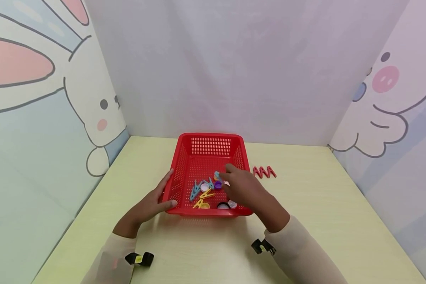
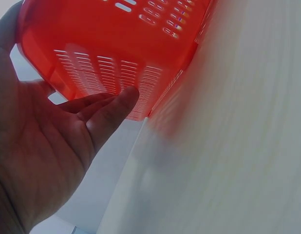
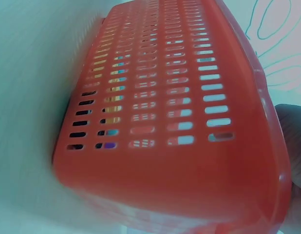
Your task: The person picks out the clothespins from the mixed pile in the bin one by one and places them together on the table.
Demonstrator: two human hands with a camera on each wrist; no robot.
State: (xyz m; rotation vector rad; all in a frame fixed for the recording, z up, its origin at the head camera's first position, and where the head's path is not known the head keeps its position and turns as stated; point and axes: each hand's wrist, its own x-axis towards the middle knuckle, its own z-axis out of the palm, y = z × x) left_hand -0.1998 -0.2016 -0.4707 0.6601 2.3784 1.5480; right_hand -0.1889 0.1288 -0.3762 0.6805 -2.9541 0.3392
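A red plastic basket (image 1: 213, 212) with slotted walls stands on the table. My left hand (image 1: 147, 205) holds its left front corner, with the thumb at the rim and fingers along the outer left side. My right hand (image 1: 245, 187) reaches over the right rim into the basket, fingers pointing down beside a light blue piece (image 1: 217, 175); whether they pinch it is hidden. Around them lie blue clothespins (image 1: 195, 191), yellow clothespins (image 1: 207, 194), a purple cap (image 1: 218, 185), a white cap (image 1: 204, 187), a yellow cap (image 1: 205, 206) and a black-rimmed cap (image 1: 223, 206).
Three red clothespins (image 1: 264, 172) lie in a row on the table (image 1: 305, 221), right of the basket. A pale curtain (image 1: 227, 71) hangs behind, and cartoon-printed panels (image 1: 28, 130) flank the table on both sides.
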